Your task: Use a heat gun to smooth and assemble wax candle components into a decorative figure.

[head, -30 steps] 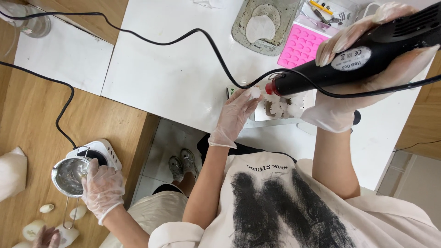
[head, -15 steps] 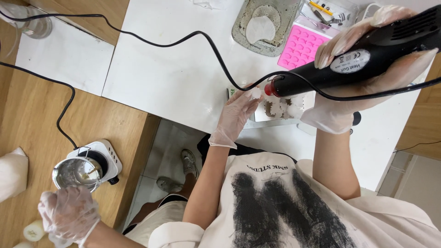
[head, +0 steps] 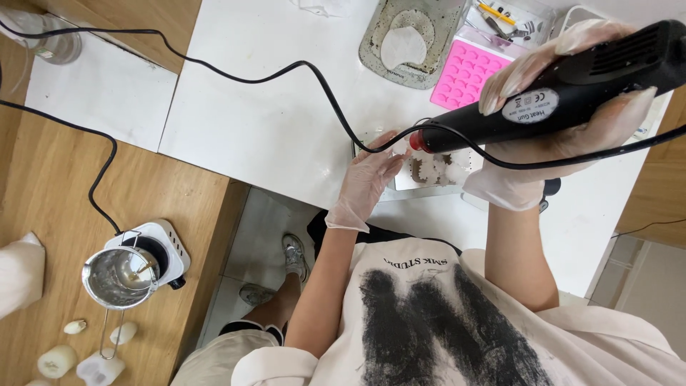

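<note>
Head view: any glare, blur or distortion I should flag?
Head view: sharp overall, even daylight. The white table runs bright and loses surface detail. Wide-angle bend shows at the edges. The black heat gun in the right hand looms oversized close to the lens. The left hand is crisp, with soft shadow under it. A small glint sits on the metal pot.

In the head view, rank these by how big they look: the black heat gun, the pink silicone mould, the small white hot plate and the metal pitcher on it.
1. Black heat gun, though it sits nearest the camera, which inflates it.
2. Pink silicone mould.
3. White hot plate and metal pitcher: they look alike in spread, so no ranking between them.
</note>
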